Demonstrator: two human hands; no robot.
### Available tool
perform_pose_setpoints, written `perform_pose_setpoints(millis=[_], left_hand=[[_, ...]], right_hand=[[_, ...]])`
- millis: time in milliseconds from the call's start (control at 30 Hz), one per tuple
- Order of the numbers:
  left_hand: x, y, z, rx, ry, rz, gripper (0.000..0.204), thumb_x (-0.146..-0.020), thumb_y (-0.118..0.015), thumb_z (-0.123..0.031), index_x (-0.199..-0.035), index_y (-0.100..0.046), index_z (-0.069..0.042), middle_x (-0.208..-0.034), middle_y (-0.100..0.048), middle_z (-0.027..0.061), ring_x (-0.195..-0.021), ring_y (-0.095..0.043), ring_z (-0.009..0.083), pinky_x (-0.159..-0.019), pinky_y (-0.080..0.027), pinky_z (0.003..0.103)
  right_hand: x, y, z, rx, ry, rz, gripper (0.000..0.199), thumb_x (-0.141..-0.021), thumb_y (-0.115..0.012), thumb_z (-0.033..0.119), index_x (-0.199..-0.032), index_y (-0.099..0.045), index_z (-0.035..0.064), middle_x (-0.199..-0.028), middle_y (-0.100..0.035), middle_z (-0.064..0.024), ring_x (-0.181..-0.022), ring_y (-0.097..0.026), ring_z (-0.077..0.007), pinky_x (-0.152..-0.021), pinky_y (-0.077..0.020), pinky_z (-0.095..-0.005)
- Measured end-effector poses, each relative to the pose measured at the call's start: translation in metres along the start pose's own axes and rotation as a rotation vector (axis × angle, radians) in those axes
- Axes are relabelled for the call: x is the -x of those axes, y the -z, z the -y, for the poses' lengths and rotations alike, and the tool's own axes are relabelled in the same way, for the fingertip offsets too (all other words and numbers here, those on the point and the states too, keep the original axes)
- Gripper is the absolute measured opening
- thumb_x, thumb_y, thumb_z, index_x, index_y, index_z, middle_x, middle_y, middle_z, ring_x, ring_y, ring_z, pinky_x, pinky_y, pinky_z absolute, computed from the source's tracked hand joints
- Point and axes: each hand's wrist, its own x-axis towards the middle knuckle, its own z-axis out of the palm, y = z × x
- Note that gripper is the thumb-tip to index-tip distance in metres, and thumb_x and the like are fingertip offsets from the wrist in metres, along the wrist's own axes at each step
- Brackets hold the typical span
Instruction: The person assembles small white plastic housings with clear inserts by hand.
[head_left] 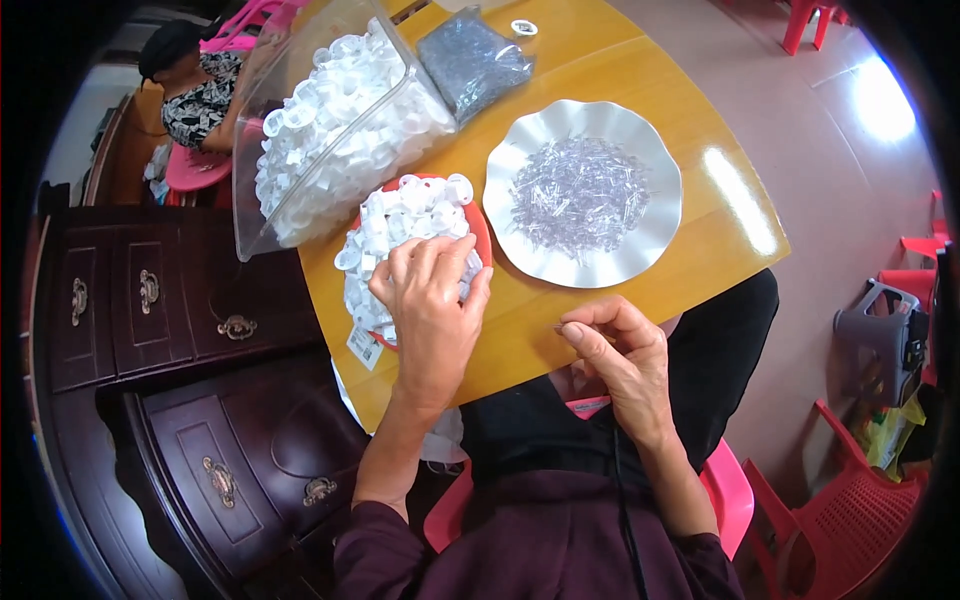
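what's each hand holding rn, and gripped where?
Right hand pinches a thin clear pin between thumb and fingertips; only its tip shows, so the grip point is unclear. Left hand rests on the white caps in the red dish; whether it grips one cannot be told.

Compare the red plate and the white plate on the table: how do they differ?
The red plate is heaped with white plastic caps; the white plate holds thin clear plastic pieces spread flat. The red plate looks smaller, with a plain rim; the white plate's rim is scalloped. The left hand reaches into the red plate; no hand touches the white one. Both sit on the wooden table.
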Motion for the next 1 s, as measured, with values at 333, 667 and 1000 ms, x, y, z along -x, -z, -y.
perform_pose_setpoints(millis=[333,667,1000], left_hand=[[0.034,0.023,-0.021,1.757,0.237,0.09,0.042,-0.096,-0.065,-0.015,-0.132,-0.052,0.003,-0.127,-0.058,0.0179,-0.115,-0.06,0.0245,-0.099,-0.049,0.036],[0.058,-0.013,-0.031,2.074,0.466,0.111,0.036,-0.104,-0.052,-0.018,-0.134,-0.049,0.0,-0.129,-0.058,0.0212,-0.105,-0.064,0.0196,-0.086,-0.055,0.031],[0.057,-0.015,-0.024,2.052,0.484,0.154,0.037,-0.104,-0.053,-0.019,-0.134,-0.05,0.001,-0.126,-0.06,0.0182,-0.102,-0.063,0.0169,-0.087,-0.054,0.03]], right_hand=[[0.01,-0.01,0.03,0.063,0.333,-0.004,0.01,-0.089,-0.073,0.006,-0.095,-0.068,0.0002,-0.084,-0.068,-0.0023,-0.061,-0.052,-0.0027,-0.053,-0.0385,-0.0176],[0.004,-0.021,0.011,0.228,0.491,0.003,0.011,-0.083,-0.075,-0.002,-0.091,-0.068,0.0003,-0.094,-0.071,-0.0087,-0.073,-0.066,-0.0093,-0.053,-0.0453,-0.0192],[0.002,-0.022,0.009,0.343,0.493,-0.03,0.015,-0.08,-0.077,-0.001,-0.09,-0.068,0.0015,-0.094,-0.072,-0.0063,-0.064,-0.061,-0.0061,-0.048,-0.0413,-0.0193]])
